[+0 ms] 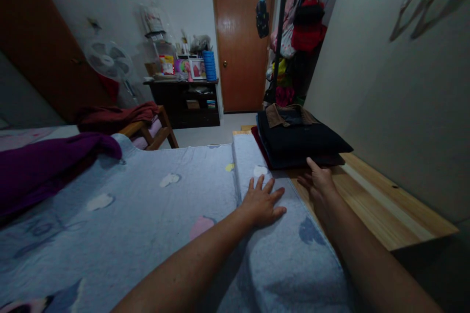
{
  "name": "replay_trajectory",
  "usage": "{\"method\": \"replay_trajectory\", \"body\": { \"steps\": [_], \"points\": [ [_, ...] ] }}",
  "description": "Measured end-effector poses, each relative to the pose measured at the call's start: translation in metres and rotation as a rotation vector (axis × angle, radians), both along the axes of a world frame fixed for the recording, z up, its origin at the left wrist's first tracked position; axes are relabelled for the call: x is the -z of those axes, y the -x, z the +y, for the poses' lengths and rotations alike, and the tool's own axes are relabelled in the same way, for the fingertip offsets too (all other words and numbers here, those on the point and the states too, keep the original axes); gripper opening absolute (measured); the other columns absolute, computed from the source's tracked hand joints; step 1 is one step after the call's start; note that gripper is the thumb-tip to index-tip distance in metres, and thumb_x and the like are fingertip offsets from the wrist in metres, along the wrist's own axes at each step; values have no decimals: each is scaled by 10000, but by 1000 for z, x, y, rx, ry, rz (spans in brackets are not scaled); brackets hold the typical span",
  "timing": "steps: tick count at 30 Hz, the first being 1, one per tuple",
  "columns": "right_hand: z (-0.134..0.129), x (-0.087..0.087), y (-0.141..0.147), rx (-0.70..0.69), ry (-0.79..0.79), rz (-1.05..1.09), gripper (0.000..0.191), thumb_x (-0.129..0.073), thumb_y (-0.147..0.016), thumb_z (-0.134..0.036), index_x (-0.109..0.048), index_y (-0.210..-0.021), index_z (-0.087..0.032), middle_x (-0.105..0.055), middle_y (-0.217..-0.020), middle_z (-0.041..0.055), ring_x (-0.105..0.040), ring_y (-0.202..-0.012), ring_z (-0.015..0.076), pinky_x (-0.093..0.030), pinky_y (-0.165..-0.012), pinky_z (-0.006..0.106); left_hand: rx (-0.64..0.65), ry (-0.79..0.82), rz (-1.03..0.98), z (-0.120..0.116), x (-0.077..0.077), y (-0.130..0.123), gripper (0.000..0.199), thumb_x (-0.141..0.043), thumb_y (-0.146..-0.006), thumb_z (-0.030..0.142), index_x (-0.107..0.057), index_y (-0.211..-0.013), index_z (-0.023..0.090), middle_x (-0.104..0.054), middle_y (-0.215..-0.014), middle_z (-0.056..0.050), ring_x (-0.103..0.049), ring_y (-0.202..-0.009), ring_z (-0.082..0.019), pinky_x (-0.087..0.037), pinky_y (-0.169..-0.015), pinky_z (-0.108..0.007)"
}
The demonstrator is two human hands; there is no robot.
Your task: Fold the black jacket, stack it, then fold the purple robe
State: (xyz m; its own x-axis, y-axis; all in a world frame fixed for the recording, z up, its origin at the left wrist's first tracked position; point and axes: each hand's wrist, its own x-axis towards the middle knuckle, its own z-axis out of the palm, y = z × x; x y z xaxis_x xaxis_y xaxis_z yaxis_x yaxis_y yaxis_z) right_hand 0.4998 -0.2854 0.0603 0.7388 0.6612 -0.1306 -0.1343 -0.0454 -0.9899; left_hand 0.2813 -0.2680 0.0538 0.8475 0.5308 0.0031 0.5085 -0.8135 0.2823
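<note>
My left hand [262, 203] lies flat with its fingers spread on a light blue patterned bedspread [205, 186], on the part that is folded over along the right side. Over the wooden board [367, 195] beside the bed is my right hand [320, 182], fingers stretched and thumb apart, with nothing seen in it. Its thumb tip reaches the lower edge of a stack of folded dark clothes [301, 137]; whether it touches them I cannot tell. A brown-collared dark garment tops the stack, and a dark red edge shows on its left.
A purple cloth [55, 166] lies on the bed's left side. Beyond stand a wooden chair [165, 129] with a reddish cloth, a white fan [110, 61] and a dark shelf [183, 102]. Bags [308, 19] hang near the brown door [244, 44]. A wall [396, 107] borders the right.
</note>
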Motion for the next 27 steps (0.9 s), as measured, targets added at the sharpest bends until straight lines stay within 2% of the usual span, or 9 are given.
{"method": "replay_trajectory", "body": {
  "steps": [3,5,9,15,19,22,25,27],
  "points": [
    [12,-11,13,9,-86,239,345,-640,-766,-487,-488,-1019,-311,-638,-993,-11,-642,-815,175,-605,-675,371,3,2,-3,0,1,0,687,-318,-861,688,-307,-1468,368,-216,-1581,-71,-81,-1441,-413,-82,-1106,-662],
    [21,-21,19,27,-128,288,301,-641,-783,-453,-502,-1005,-305,-644,-1038,-15,-650,-864,176,-608,-684,378,-5,2,1,1,2,0,689,-321,-857,693,-302,-1468,376,-211,-1584,-63,-71,-1444,-406,-82,-1109,-660],
    [37,-31,22,96,-158,288,352,-632,-799,-414,-490,-1108,-324,-607,-1213,-3,-624,-1029,198,-604,-721,395,-14,-10,-7,0,3,1,684,-322,-857,693,-301,-1467,383,-203,-1588,-46,-70,-1450,-388,-81,-1120,-644],
    [51,-27,11,84,-194,330,380,-647,-801,-378,-512,-1151,-323,-623,-1196,-4,-617,-1024,203,-592,-746,424,-10,-16,-26,0,6,1,685,-316,-858,700,-300,-1466,386,-204,-1588,-33,-73,-1450,-384,-77,-1123,-640],
    [54,-25,6,139,-212,391,316,-674,-793,-337,-554,-1084,-309,-651,-1088,-18,-619,-946,188,-576,-771,441,-5,-34,-39,-1,9,2,671,-308,-875,685,-300,-1466,368,-217,-1582,-56,-83,-1443,-400,-75,-1105,-664],
    [50,-25,7,112,-202,470,244,-650,-814,-318,-556,-1037,-283,-653,-989,-14,-628,-871,179,-579,-745,425,-7,-35,-67,0,9,1,657,-350,-873,672,-333,-1451,360,-244,-1571,-62,-99,-1440,-400,-79,-1106,-662],
    [40,-21,17,74,-156,515,125,-568,-859,-296,-537,-973,-255,-624,-870,-11,-635,-785,167,-586,-687,386,-4,-17,-139,1,7,0,603,-428,-873,619,-422,-1396,319,-339,-1525,-72,-195,-1422,-372,-134,-1113,-638],
    [30,-15,29,73,-128,486,57,-538,-857,-253,-523,-910,-237,-584,-788,-19,-624,-718,153,-583,-655,356,-17,2,-217,1,5,3,497,-449,-907,503,-471,-1348,276,-452,-1448,-78,-322,-1375,-305,-195,-1121,-589]
  ]
}}
